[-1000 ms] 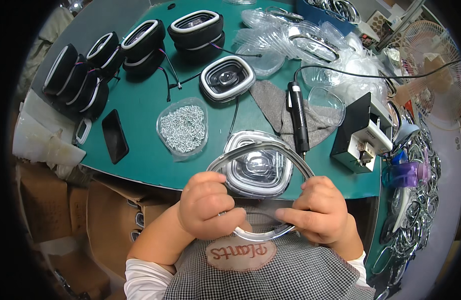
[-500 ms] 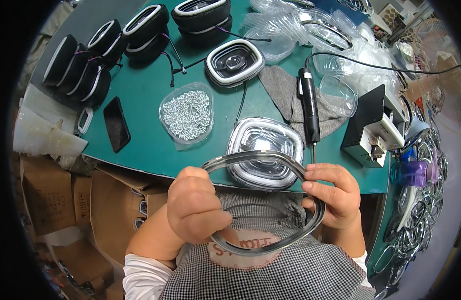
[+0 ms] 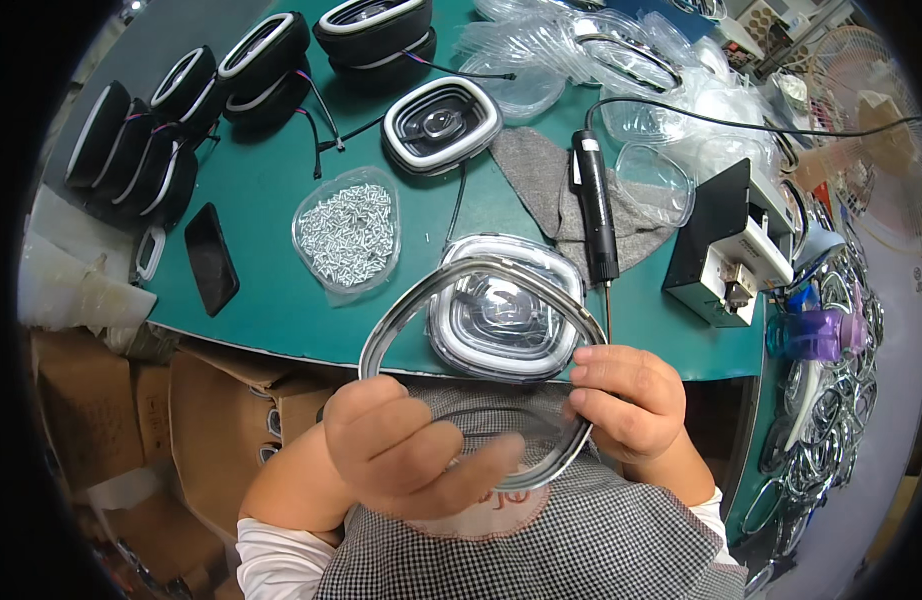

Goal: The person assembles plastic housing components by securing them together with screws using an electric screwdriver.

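Over my lap and the table's front edge, both hands hold up a rounded silvery frame (image 3: 473,264), tilted toward me. My left hand (image 3: 406,445) grips its left side, with the fingers reaching across the opening, slightly blurred. On the right side, my right hand (image 3: 631,400) pinches the rim between thumb and fingers. Whether a clear pane fills the frame I cannot tell. Behind it, a lamp unit with a clear cover (image 3: 443,335) lies on the table edge, partly seen through the frame. An electric screwdriver (image 3: 596,215) lies beyond my right hand on a grey cloth (image 3: 529,170).
A clear tray of screws (image 3: 346,230) and a black phone (image 3: 211,260) lie left. Several black lamp units (image 3: 266,70) line the back left; another lamp (image 3: 441,125) sits mid-table. Clear covers (image 3: 651,115), a black-and-white device (image 3: 726,250) and a purple bottle (image 3: 821,335) stand right.
The frame has tipped more upright and shifted left in view, now overlapping more of the lamp unit. My left fingers have stretched farther across the opening. The whole table appears shifted left.
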